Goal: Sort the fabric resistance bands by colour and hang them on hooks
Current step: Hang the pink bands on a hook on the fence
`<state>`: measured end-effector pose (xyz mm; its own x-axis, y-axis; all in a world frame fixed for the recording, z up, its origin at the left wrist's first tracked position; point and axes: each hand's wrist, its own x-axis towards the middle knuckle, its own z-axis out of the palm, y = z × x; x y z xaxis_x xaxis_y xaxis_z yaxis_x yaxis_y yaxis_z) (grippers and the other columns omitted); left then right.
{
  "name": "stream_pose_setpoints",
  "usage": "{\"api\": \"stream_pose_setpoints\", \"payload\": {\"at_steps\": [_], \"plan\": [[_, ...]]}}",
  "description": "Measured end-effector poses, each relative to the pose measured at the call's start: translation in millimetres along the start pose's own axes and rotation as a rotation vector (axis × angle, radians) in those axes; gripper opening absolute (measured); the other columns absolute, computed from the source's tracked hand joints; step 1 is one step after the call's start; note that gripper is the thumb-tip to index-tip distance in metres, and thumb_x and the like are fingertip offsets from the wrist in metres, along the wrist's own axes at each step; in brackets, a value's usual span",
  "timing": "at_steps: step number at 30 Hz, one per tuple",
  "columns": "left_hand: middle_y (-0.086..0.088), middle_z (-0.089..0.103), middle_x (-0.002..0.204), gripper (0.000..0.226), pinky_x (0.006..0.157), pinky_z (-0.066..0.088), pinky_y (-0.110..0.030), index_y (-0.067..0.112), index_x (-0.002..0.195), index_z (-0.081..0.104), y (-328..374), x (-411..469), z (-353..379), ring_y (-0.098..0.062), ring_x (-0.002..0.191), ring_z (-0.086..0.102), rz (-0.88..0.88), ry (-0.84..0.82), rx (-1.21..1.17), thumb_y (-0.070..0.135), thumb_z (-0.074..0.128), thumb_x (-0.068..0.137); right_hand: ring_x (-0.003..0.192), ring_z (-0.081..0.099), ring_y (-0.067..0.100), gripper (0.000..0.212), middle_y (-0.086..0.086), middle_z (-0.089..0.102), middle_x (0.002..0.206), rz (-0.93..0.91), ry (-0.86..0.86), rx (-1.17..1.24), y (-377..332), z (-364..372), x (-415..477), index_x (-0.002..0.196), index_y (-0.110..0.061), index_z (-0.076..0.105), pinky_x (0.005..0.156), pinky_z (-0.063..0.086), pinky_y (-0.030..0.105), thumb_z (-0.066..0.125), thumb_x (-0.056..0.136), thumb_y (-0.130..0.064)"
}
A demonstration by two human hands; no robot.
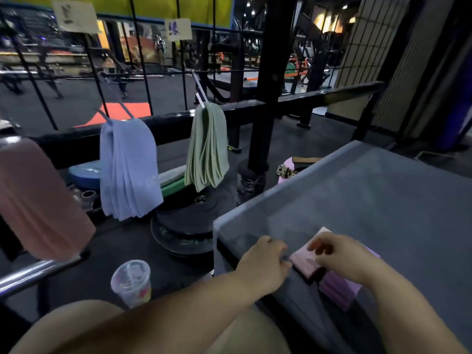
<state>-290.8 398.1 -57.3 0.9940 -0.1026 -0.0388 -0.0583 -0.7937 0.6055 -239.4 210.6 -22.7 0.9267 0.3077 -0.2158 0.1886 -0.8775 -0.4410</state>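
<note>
Fingertips (284,263) of the left hand (263,259) curl in and pinch the left edge of a folded pink band (302,259), low in the frame and right of centre. Right hand (339,254) hovers over the same band's far end, fingers bent and motion-blurred; cannot tell whether it grips or only touches. Pink band lies flat on the grey tabletop (383,200), near its front left corner, partly overlapping a stack of purple bands (339,290) just to its lower right.

Beyond the table's left edge, on the floor: a clear plastic cup (131,282) at bottom, left of centre, and a pile of black weight plates (184,226) above it. Blue and green plates lean further back.

Along the black rail (242,108) across mid-frame, sorted bunches hang. Green bands (207,146) hang at centre from a white hook (200,94). Blue bands (127,172) hang to their left from a thin hook that is hard to make out. Pink bands (38,200) hang at the far left edge, close to the camera and blurred, above a chrome bar (38,273). Two paper labels (76,16) are fixed to the wire grid in the upper left, one above the blue bunch and one above the green; their markings are unreadable.
</note>
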Motion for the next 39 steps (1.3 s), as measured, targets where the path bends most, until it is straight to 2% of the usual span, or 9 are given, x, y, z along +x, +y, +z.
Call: {"api": "stream_pose_setpoints", "payload": {"at_steps": [4,12,17,21,23,26,30,33,39], "plan": [[-0.002,0.045,0.124,0.031,0.096,0.042,-0.031,0.025,0.122,0.059,4.3,5.9,3.1,-0.024,0.114,0.054,-0.034,0.012,0.045,0.039,0.054,0.095,0.086,0.059,0.001,0.022,-0.016,0.063,0.091,-0.030,-0.044,0.035,9.8,1.2,2.0,0.089,-0.041,0.064,0.079,0.047,0.014,0.074,0.078,-0.026],[0.004,0.050,0.115,0.019,0.088,0.043,-0.028,0.028,0.107,0.063,2.7,14.0,6.7,-0.018,0.106,0.056,-0.032,0.061,0.019,0.040,0.060,0.091,0.080,0.058,-0.002,0.039,-0.017,0.062,0.087,-0.086,-0.080,0.002,7.6,10.3,7.9,0.089,-0.043,0.059,0.072,0.045,0.010,0.081,0.068,-0.020],[0.006,0.060,0.109,0.008,0.081,0.039,-0.021,0.030,0.097,0.060,2.6,18.6,-3.8,-0.011,0.099,0.056,-0.054,0.128,-0.194,0.033,0.061,0.090,0.083,0.058,-0.004,0.028,-0.016,0.065,0.090,-0.144,0.052,0.144,1.4,5.0,2.5,0.088,-0.044,0.064,0.073,0.046,0.011,0.080,0.071,-0.030],[0.006,0.065,0.099,0.010,0.079,0.041,-0.020,0.033,0.085,0.053,4.9,19.2,-25.8,-0.010,0.095,0.060,-0.040,0.182,-0.320,0.031,0.062,0.090,0.072,0.058,-0.002,0.031,-0.015,0.065,0.086,-0.242,0.113,0.283,-17.9,-9.1,-3.0,0.088,-0.036,0.065,0.065,0.046,0.014,0.083,0.072,-0.017],[0.007,0.066,0.091,0.015,0.077,0.043,-0.020,0.035,0.081,0.054,5.1,16.5,-38.8,-0.010,0.089,0.061,-0.015,0.198,-0.446,0.027,0.063,0.090,0.080,0.060,0.000,0.029,-0.013,0.066,0.087,-0.307,0.170,0.335,-32.4,-14.5,-6.3,0.089,-0.030,0.065,0.070,0.046,0.014,0.082,0.073,-0.014],[0.004,0.067,0.089,0.014,0.074,0.045,-0.016,0.032,0.088,0.057,5.0,5.5,-61.0,-0.010,0.085,0.061,0.035,0.246,-0.614,0.020,0.064,0.091,0.088,0.062,0.006,0.026,-0.010,0.067,0.091,-0.415,0.203,0.472,-56.0,-19.2,-12.7,0.088,-0.025,0.066,0.078,0.048,0.021,0.084,0.074,-0.013],[0.004,0.066,0.079,0.027,0.073,0.049,-0.037,0.030,0.083,0.052,4.2,-12.3,-88.8,-0.013,0.075,0.061,0.083,0.360,-0.722,0.045,0.071,0.072,0.097,0.066,0.014,0.029,-0.009,0.068,0.101,-0.504,0.196,0.649,-88.0,-19.7,-18.1,0.086,-0.035,0.065,0.089,0.054,0.037,0.080,0.062,-0.041],[0.013,0.060,0.064,0.024,0.062,0.046,-0.027,0.029,0.076,0.052,2.7,-31.3,-109.5,-0.006,0.064,0.057,0.077,0.419,-0.723,0.040,0.073,0.078,0.106,0.065,0.024,0.045,-0.001,0.069,0.108,-0.569,0.157,0.739,-110.3,-17.2,-23.4,0.087,-0.029,0.062,0.096,0.051,0.047,0.085,0.058,-0.055],[-0.002,0.067,0.078,0.017,0.069,0.047,-0.023,0.019,0.078,0.058,-10.5,-75.8,-149.3,-0.012,0.074,0.062,0.087,0.480,-0.692,0.031,0.067,0.086,0.086,0.060,0.027,0.034,0.017,0.060,0.092,-0.690,0.111,0.706,-160.9,-16.4,-35.8,0.088,-0.018,0.057,0.085,0.051,0.048,0.073,0.072,-0.042]]}}
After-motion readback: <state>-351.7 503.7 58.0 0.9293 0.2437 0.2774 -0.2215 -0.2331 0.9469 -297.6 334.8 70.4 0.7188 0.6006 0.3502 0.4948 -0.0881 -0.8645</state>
